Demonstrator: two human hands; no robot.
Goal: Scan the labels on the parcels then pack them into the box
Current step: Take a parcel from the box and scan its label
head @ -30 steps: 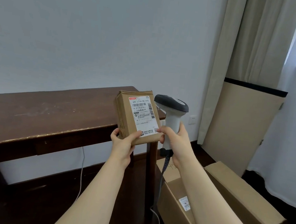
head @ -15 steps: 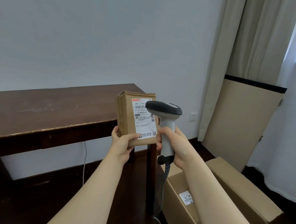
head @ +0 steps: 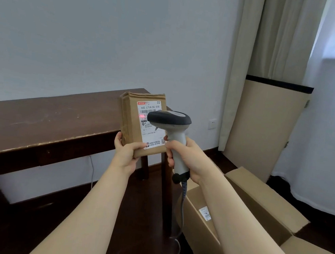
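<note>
The left hand (head: 125, 153) holds the parcel (head: 134, 123) upright in the air, thumb on the front and the fingers (head: 118, 140) curled behind its lower corner. The right hand (head: 190, 160) is wrapped tight round the handle of the scanner (head: 169, 121), whose head sits very close to the label (head: 151, 134) and hides part of it.

The red light (head: 142, 116) falls at the label's left edge, just above the left fingers. If the beam stays that far over, the read will probably fail. The barcode itself is hidden behind the scanner head.

The grip is low on a tall parcel, so a bump from the scanner could tip it out of the pinch.

The cable (head: 183, 196) hangs from below the right fingers, close to the worktop's leg (head: 166, 188). It may catch there, or on a flap, when the hand swings away.

The worktop (head: 49, 118) edge lies just beyond the left fingers, near the parcel's lower corner. The box (head: 196, 233) stands open on the floor below the right fingers, its flaps spread outward. There is free air above both hands, but the leg stands between the left fingers and the box.
</note>
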